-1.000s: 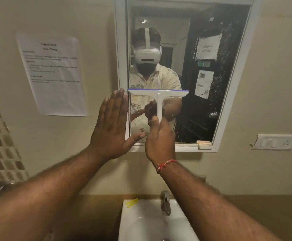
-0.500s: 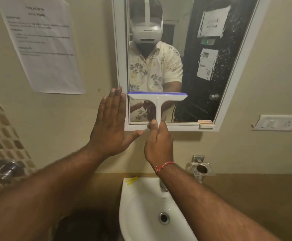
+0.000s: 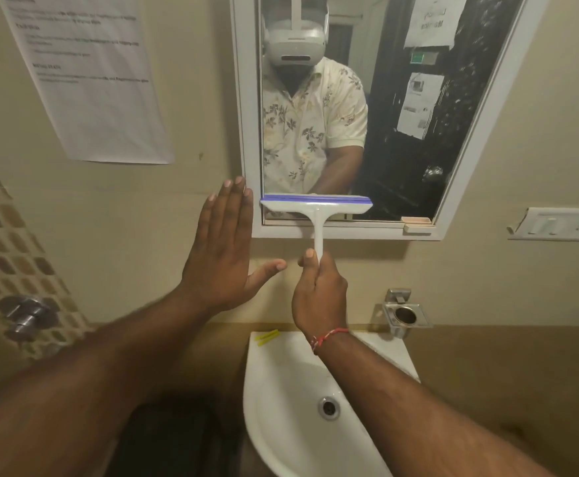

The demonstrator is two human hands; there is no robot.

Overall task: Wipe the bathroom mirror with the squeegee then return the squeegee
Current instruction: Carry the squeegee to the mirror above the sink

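A white squeegee [image 3: 316, 205] with a blue rubber blade lies flat against the bottom of the white-framed mirror [image 3: 419, 232], its blade level and just above the lower frame. My right hand [image 3: 319, 294] is closed around the lower end of its handle, below the mirror. My left hand [image 3: 224, 249] is open, fingers together and pointing up, palm toward the wall just left of the mirror frame, holding nothing. The mirror reflects a person in a floral shirt and a dark door with papers.
A white sink [image 3: 302, 401] sits right under my right arm, with a yellow item [image 3: 267, 337] on its back left corner. A metal holder [image 3: 405, 313], a switch plate [image 3: 556, 223], a paper notice [image 3: 88, 77] and a wall tap [image 3: 23, 316] surround it.
My right hand has drawn the squeegee down the glass from mid-height to the mirror's bottom edge. My left hand stayed open beside the frame, sliding lower. The view has tilted downward.
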